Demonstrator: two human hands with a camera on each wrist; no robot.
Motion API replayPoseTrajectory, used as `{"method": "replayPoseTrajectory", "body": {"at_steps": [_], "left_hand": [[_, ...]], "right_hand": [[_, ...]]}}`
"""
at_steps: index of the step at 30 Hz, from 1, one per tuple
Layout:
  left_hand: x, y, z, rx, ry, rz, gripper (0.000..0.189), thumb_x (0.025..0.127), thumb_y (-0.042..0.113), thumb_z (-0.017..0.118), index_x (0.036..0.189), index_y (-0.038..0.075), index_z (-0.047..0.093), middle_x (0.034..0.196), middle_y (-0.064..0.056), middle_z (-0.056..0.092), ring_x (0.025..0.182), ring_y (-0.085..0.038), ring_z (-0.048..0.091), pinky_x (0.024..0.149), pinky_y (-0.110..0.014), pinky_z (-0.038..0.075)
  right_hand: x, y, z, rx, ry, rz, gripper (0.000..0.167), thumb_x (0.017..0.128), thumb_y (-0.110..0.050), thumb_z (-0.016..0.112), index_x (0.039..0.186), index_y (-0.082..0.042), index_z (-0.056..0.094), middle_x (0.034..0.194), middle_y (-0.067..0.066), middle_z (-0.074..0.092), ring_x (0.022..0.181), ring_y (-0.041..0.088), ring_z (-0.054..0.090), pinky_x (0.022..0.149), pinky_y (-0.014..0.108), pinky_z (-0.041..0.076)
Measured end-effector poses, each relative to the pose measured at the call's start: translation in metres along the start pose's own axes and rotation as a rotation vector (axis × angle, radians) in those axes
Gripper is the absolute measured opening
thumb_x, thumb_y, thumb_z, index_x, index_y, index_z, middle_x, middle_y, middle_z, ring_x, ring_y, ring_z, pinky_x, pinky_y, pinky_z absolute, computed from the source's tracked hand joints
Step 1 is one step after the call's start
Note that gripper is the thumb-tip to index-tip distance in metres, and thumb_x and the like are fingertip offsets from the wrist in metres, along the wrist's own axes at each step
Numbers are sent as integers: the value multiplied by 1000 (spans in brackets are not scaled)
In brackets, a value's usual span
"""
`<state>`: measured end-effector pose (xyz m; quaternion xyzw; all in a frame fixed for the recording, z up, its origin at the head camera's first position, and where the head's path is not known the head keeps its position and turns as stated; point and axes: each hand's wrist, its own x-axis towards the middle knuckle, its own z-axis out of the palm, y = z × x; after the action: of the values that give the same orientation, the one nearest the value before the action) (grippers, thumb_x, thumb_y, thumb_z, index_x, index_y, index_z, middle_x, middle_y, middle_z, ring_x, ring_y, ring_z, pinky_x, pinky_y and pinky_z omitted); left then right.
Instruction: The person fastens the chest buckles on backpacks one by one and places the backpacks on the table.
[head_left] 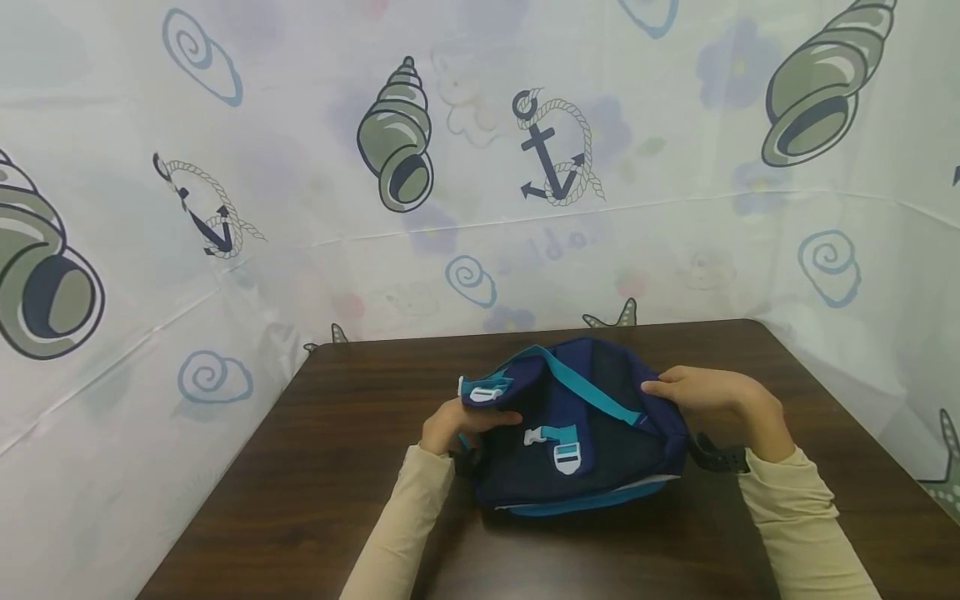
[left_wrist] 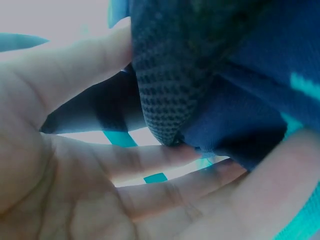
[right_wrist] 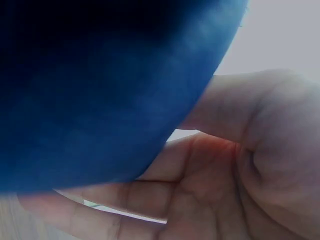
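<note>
A navy and black backpack (head_left: 540, 467) with teal straps and white buckles lies tilted above the dark wooden table. At its left side, my left hand (head_left: 468, 421) grips the edge, thumb over the front. The left wrist view shows dark mesh fabric (left_wrist: 167, 90) between that thumb and the fingers (left_wrist: 145, 162). My right hand (head_left: 712, 392) holds the opposite upper side, its thumb on the fabric. From the right wrist, the blue side of the bag (right_wrist: 115, 110) sits between thumb and fingers (right_wrist: 145, 197). A teal strap (head_left: 592, 387) crosses the bag diagonally.
The brown table (head_left: 360, 500) extends around the bag on every side. A pale sheet (head_left: 480, 167) printed with shells and anchors hangs behind the table and along both sides. A dark band (head_left: 720, 454) circles the right wrist.
</note>
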<state>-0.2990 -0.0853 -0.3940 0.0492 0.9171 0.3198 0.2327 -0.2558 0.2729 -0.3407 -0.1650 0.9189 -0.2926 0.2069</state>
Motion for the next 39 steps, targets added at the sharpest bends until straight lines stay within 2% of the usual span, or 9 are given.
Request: {"method": "replayPoseTrajectory", "body": {"at_steps": [4, 12, 16, 21, 24, 28, 31, 35, 39], "left_hand": [[-3, 0, -1, 9, 46, -5, 85, 84, 58, 70, 142, 2, 43, 130, -21, 58, 78, -31, 69, 80, -50, 57], [-5, 1, -3, 67, 58, -35, 86, 83, 62, 67, 143, 5, 44, 124, -20, 63, 75, -28, 69, 79, -48, 57], [-4, 3, -4, 113, 70, -52, 82, 85, 63, 65, 141, 5, 47, 112, -17, 66, 71, -27, 69, 77, -47, 57], [-2, 4, -6, 133, 79, -62, 76, 88, 59, 65, 141, 7, 50, 111, -17, 68, 70, -26, 70, 74, -46, 58], [2, 1, -7, 148, 79, 13, 64, 94, 49, 62, 138, 4, 54, 114, -19, 68, 68, -27, 70, 69, -45, 59], [5, -2, -6, 126, 56, 125, 52, 97, 39, 61, 133, 2, 55, 122, -18, 63, 66, -28, 70, 63, -47, 59], [4, -2, -6, 85, 48, 116, 54, 94, 44, 66, 129, 5, 54, 124, -15, 62, 67, -27, 69, 61, -48, 58], [0, 0, -8, 75, 52, 98, 57, 91, 48, 69, 128, 8, 55, 126, -14, 61, 68, -26, 69, 60, -47, 57], [-8, 0, -13, 110, 55, 129, 49, 94, 33, 68, 133, 7, 54, 129, -15, 61, 71, -24, 71, 67, -46, 58]], "right_hand": [[1, 0, 0, 1, -5, -8, 59, 107, -38, 41, 132, 13, 54, 132, 25, 60, 124, 41, 56, 104, 58, 45], [4, 1, 1, -24, -12, -17, 55, 107, -36, 41, 128, 12, 58, 129, 24, 63, 123, 41, 58, 104, 58, 45], [7, 1, 2, -23, -22, -16, 49, 107, -34, 42, 121, 9, 63, 113, 16, 67, 108, 30, 63, 96, 51, 51], [10, 3, 5, -16, -27, 12, 45, 107, -34, 43, 113, 5, 64, 93, 6, 60, 87, 21, 57, 80, 41, 49], [12, 7, 7, -10, -30, 41, 44, 106, -34, 45, 113, 5, 63, 93, 6, 58, 83, 21, 57, 76, 39, 49], [16, 12, 10, -3, -40, 57, 37, 106, -31, 47, 100, 1, 63, 79, 1, 50, 67, 15, 49, 65, 32, 45], [19, 13, 11, -18, -41, 59, 33, 105, -29, 48, 93, -1, 61, 72, -1, 43, 60, 14, 43, 61, 30, 40], [18, 15, 10, -80, -31, 68, 41, 104, -29, 51, 112, 11, 60, 95, 14, 61, 81, 23, 59, 72, 39, 52], [20, 19, 10, -105, -27, 92, 43, 103, -29, 53, 116, 12, 59, 104, 17, 63, 92, 27, 61, 79, 45, 55]]}}
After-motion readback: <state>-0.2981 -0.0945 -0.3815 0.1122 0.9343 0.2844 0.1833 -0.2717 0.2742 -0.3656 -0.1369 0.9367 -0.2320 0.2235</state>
